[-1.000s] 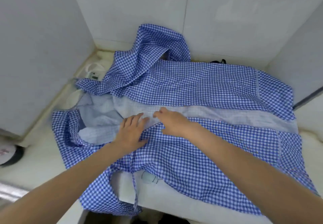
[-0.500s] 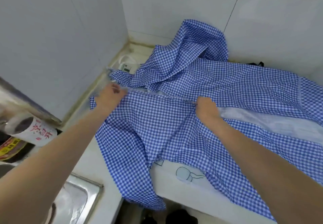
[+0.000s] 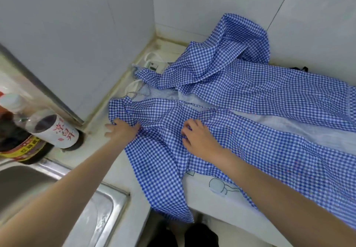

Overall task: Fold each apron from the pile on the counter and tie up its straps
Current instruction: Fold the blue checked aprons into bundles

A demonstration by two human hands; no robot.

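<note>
A blue gingham apron point(image 3: 240, 131) lies spread across the white counter point(image 3: 123, 171), its near portion folded toward the middle so a pale strip of its underside shows between the two checked halves. One corner hangs off the counter's front edge. A thin strap point(image 3: 134, 93) trails from the apron's far left corner toward the wall.

Your left hand point(image 3: 123, 130) rests at the apron's left edge, fingers bent and seemingly pinching the cloth there, though the fold hides the grip. Your right hand point(image 3: 198, 137) lies palm down near the middle of the folded part, fingers slightly curled, pressing the fabric flat and holding nothing. Both forearms reach in from the bottom of the view.

The overhanging corner could drag the fold out of line, or slide toward the steel sink point(image 3: 107, 204) just beside it on your left. A sauce bottle point(image 3: 55, 131) stands near your left hand; a wide sweep could knock it.
</note>
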